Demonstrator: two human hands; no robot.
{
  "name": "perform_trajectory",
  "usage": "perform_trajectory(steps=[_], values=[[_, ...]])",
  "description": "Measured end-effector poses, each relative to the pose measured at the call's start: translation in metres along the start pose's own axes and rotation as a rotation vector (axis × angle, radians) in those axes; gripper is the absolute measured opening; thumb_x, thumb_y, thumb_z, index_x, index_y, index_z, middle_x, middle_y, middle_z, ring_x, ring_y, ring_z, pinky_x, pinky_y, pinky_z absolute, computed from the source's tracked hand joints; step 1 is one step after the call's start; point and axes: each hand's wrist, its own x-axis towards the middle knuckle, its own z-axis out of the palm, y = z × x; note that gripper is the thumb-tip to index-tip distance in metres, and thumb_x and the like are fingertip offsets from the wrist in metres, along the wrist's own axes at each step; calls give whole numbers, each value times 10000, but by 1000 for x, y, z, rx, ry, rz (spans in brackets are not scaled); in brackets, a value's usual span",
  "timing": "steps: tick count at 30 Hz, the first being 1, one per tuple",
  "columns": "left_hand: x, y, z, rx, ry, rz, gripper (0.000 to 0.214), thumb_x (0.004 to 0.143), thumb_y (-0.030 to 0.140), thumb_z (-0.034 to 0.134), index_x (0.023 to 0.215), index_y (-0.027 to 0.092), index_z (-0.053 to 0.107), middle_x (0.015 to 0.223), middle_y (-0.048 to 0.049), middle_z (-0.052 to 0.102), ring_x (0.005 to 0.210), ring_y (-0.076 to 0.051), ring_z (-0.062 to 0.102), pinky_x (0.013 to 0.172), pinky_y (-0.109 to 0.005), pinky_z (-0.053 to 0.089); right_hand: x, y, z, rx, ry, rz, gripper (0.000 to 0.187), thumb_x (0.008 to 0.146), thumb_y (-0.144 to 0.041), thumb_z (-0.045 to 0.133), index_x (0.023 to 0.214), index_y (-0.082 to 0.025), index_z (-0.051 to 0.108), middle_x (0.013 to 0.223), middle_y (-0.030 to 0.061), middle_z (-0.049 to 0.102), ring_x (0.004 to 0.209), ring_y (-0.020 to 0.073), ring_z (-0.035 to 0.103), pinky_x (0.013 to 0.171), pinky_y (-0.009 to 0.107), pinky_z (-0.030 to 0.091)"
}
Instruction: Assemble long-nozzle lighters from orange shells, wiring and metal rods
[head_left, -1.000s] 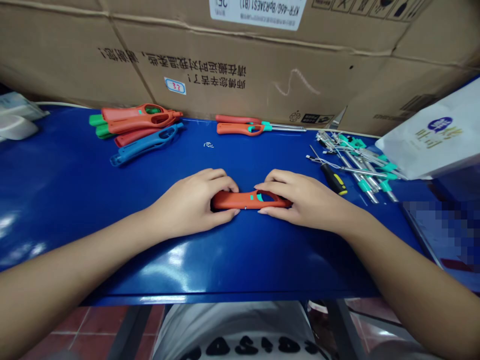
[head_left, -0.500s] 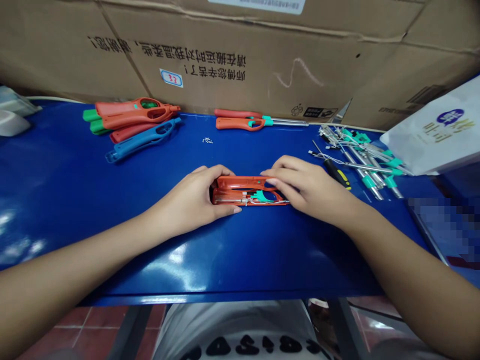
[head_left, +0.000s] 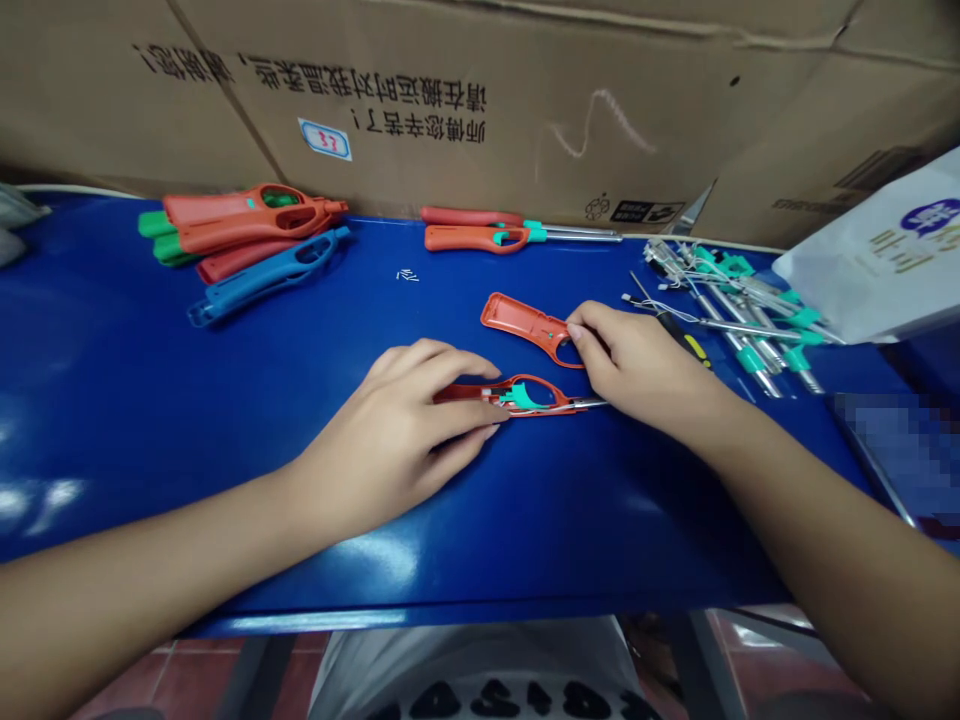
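My left hand (head_left: 409,425) lies over the handle end of an orange lighter half-shell (head_left: 564,403), with fingers on both sides of it and a fingertip by the white wires. Inside that shell sit a teal trigger (head_left: 523,397) and wiring; a thin metal rod (head_left: 589,402) leaves its right end. My palm hides the handle's left part. Pinched by its loop end in my right hand (head_left: 637,360) is the other orange half-shell (head_left: 523,322), its hollow side showing. It is apart from the lower half, farther from me.
Orange, red, green and blue shells (head_left: 255,285) are stacked at the left. Two lighters (head_left: 476,238) lie by the cardboard box (head_left: 525,60). Tiny screws (head_left: 406,275) are nearer. At right are metal rod assemblies (head_left: 750,320), a screwdriver (head_left: 694,348) and a white bag (head_left: 892,250).
My right hand has lifted the upper half-shell off the lower one and turned it, farther from me. My left hand has shifted its fingers over the lower half. The view has moved slightly.
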Motion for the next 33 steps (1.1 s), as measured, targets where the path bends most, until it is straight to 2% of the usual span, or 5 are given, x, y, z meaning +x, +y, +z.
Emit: perform_trajectory(steps=[9,14,20,26,33], values=[[-1,-2,4,4,-23,-7,234,989,217,588,1157,271,742,1326,-76,652,1173,-257,593,953,-434,462,0,-4,-1,-20,-33,22,179,995,-249,441,835,-212,513,776,38,620,645,171,528,585,297,336],[0,-3,5,-20,-34,18,232,995,196,579,1172,249,719,1243,-71,691,1108,-232,638,929,-404,485,-3,-6,0,-77,-63,38,140,994,-236,437,894,-211,532,855,59,631,731,206,565,626,330,384],[2,0,6,-189,-20,-50,200,971,128,583,1134,204,669,1141,-55,699,1030,-173,652,893,-302,533,-8,-12,-4,-79,106,-200,95,925,-208,565,1015,-218,594,1051,114,633,974,292,571,830,431,456],[1,5,5,-259,-48,-245,244,909,162,659,1130,232,583,1052,15,707,907,-148,676,810,-270,528,-16,-26,-10,68,-223,-478,121,969,-217,549,1049,-238,636,1090,72,641,1015,237,575,886,387,455],[1,5,7,-348,-43,-310,285,878,172,660,1153,228,609,1087,-12,734,912,-172,704,806,-295,564,-20,-28,-8,-21,-258,-502,179,1025,-249,480,1015,-224,657,999,62,682,915,214,622,824,366,462]])
